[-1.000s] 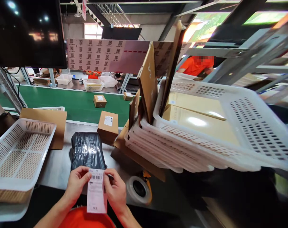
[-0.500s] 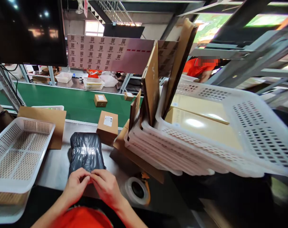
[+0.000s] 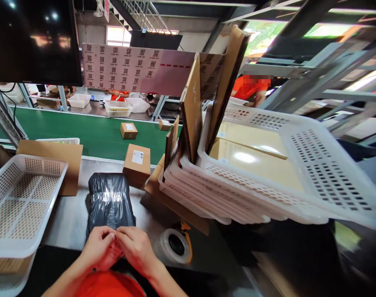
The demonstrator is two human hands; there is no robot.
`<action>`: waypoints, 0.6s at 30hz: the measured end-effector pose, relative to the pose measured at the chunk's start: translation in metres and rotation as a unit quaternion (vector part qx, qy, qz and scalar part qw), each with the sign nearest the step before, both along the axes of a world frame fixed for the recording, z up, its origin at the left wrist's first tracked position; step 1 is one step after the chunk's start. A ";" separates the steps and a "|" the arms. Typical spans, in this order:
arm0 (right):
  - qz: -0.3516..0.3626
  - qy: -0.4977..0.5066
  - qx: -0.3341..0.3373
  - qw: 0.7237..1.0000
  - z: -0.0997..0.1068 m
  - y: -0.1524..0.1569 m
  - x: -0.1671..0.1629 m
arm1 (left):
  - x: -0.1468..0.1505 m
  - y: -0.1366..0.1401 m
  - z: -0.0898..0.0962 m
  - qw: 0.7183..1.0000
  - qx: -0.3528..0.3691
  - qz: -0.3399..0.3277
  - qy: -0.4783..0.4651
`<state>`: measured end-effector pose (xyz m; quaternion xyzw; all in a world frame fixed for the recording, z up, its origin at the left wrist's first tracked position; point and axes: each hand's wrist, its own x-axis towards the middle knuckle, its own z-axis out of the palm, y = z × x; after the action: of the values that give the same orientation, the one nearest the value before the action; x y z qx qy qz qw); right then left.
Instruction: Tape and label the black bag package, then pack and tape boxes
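My left hand [image 3: 98, 246] and my right hand [image 3: 135, 247] meet at the near end of a black plastic-wrapped parcel [image 3: 109, 202]. Both have thumb and fingers pinched together, tip to tip. Crinkled plastic film [image 3: 112, 253], see-through and reddish against the red shirt, shows between and below the fingers. Whether it joins the parcel is hidden by my hands. The parcel lies flat on the metal table, its wrapping wrinkled and shiny. Right of my right hand is a roll of clear tape [image 3: 185, 252] with an orange part beside it.
An empty white basket [image 3: 48, 206] stands at left before a cardboard sheet [image 3: 74, 169]. Stacked white baskets [image 3: 203, 198] holding cardboard crowd the right. Behind the parcel sits a labelled carton [image 3: 141, 163]; a green conveyor [image 3: 98, 138] carries small boxes [image 3: 128, 130]. Co-workers in red [image 3: 249, 87] are beyond.
My hands have come slightly nearer my body, still pinched together. Reddish see-through film now shows below them. The whole view has shifted a little; the parcel stays on the table.
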<state>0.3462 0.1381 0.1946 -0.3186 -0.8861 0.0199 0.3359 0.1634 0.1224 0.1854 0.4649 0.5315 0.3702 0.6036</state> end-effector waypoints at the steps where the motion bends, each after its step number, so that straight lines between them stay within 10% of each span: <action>1: -0.003 0.001 0.001 1.000 0.000 0.000 0.001 | 0.000 0.000 0.001 1.000 -0.007 0.000 -0.009; 18: 0.004 0.016 -0.007 1.000 0.001 0.001 0.002 | 0.001 -0.007 0.009 0.995 -0.044 0.027 -0.085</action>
<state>0.3487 0.1393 0.1960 -0.3169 -0.8819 0.0331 0.3475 0.1646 0.1158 0.1947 0.3902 0.5063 0.4010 0.6562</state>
